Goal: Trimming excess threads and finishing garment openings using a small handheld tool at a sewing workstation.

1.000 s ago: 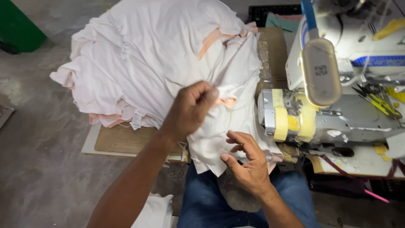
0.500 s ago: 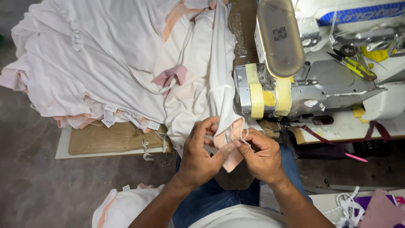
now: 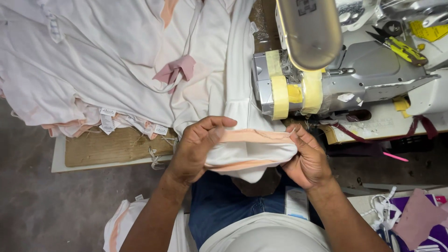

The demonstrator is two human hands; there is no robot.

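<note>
1. Left hand (image 3: 193, 149) pinches the left end of a white sleeve cuff (image 3: 249, 156) w/ peach trim, thumb on top, fingers curled under.
2. Right hand (image 3: 308, 161) grips the right end of the same cuff, fingers closed on the fabric, so the piece is stretched flat between both hands.
3. The cuff sits at centre frame, over the lap and blue jeans (image 3: 219, 205), just below the front end of the sewing machine (image 3: 326, 74), which lies at approx 1 o'clock from it.
4. The rest of that white garment runs up toward 12 o'clock, past the machine's left side, which is wrapped in yellow tape (image 3: 280, 95).
5. Big pile of white garments (image 3: 84, 65) w/ tags fills 10–11 o'clock, lying on a wooden board (image 3: 112, 147); a pink scrap (image 3: 177, 70) rests on top.
6. Scissors w/ yellow handles (image 3: 401, 46) lie on the desk (image 3: 382, 123) at 2 o'clock; more fabric on the floor at 7 o'clock, purple and pink bits at 4 o'clock.
7. Progress, judging by this: the cuff is in hand but not yet under the needle, so this piece looks unstitched; can't tell whether the pile is sewn.
</note>
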